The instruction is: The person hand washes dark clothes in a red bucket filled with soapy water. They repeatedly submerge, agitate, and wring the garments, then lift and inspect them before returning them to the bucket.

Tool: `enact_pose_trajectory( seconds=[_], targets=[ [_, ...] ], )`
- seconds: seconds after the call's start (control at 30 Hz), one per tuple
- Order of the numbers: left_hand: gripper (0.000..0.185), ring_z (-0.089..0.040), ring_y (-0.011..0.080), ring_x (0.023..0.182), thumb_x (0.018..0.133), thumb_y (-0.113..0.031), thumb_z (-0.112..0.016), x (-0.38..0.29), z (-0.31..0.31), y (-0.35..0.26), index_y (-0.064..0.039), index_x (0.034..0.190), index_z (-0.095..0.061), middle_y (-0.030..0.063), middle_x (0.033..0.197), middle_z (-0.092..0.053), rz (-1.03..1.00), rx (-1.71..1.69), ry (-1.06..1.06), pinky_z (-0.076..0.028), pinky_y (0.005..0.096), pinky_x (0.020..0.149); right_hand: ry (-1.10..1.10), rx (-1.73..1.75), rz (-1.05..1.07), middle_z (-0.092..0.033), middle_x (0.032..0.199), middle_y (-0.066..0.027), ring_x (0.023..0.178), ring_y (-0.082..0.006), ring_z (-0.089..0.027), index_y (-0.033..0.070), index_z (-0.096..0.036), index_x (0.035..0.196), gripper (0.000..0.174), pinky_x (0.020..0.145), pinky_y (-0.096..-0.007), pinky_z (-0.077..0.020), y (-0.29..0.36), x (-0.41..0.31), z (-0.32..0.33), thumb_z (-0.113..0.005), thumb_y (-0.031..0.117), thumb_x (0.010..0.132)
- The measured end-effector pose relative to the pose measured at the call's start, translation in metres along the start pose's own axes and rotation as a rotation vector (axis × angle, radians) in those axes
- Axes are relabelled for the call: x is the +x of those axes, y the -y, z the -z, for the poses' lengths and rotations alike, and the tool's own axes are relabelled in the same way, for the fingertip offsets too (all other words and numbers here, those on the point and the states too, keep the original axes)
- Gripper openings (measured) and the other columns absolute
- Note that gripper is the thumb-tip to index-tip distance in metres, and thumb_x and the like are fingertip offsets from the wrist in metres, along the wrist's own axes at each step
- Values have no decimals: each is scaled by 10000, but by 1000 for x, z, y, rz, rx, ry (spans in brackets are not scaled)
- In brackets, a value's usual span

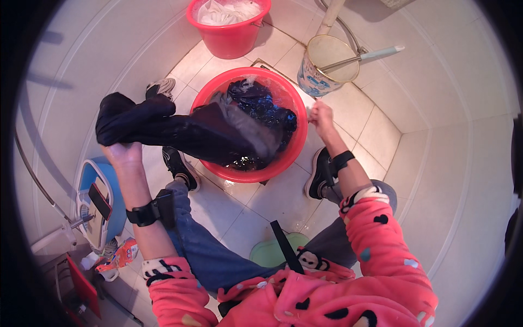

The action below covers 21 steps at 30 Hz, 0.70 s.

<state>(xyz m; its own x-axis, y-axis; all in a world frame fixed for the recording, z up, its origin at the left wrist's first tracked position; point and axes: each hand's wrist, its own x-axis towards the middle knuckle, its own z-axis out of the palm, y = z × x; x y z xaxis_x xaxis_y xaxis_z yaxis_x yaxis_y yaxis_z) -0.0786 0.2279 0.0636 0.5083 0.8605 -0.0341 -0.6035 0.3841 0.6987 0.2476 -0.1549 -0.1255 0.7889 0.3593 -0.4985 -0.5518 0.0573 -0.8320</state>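
A red plastic basin (301,135) stands on the tiled floor between my feet, with water, some suds and dark wet clothes (261,106) in it. My left hand (122,153), left of the basin, holds up one end of a dark wet garment (163,124); its other end hangs into the water. The fingers are partly hidden under the cloth. Just outside the basin's right rim is my right hand (320,116), its fingers curled; whether it grips anything there is unclear.
Beyond the basin stand a red bucket (229,39) with white cloth in suds and a printed bucket (318,77) with a handled tool leaning in it. A blue and white mop bucket (112,192) is at the left. Behind my legs lies a green plastic item (265,249).
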Motion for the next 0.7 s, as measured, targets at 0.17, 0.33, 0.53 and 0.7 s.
enact_pose_trajectory(
  seconds=[0.17,0.33,0.53,0.7],
  targets=[
    [317,-629,254,1061,953,-235,-521,-6,1,39,-31,1185,-593,120,1158,-644,115,-6,13,-491,416,986,195,-756,396,-558,758,-36,692,-168,-568,48,-559,891,385,661,-296,-490,-49,-75,-87,-665,418,885],
    [321,-624,246,1073,950,-235,-517,-27,-26,41,-37,1192,-588,105,1169,-641,145,12,-27,-489,404,992,566,-1174,1119,-552,1172,-165,1072,-325,-535,142,-548,1281,598,868,-427,-426,-92,-136,-123,-739,321,744],
    [359,-616,238,1092,981,-296,-440,-51,-42,65,-52,1194,-596,103,1183,-635,289,-21,37,-488,392,988,1323,-1542,375,-580,1208,-163,1048,-326,-566,140,-471,1352,573,831,-477,-443,-76,-114,-146,-666,316,843],
    [360,-613,218,1091,994,-322,-446,-47,-64,121,-58,1199,-578,83,1174,-638,564,-40,129,-472,389,1008,1053,-44,-270,-415,1438,-124,1250,-269,-492,198,5,1553,816,959,-469,-461,27,-80,-128,-545,352,970]
  ],
)
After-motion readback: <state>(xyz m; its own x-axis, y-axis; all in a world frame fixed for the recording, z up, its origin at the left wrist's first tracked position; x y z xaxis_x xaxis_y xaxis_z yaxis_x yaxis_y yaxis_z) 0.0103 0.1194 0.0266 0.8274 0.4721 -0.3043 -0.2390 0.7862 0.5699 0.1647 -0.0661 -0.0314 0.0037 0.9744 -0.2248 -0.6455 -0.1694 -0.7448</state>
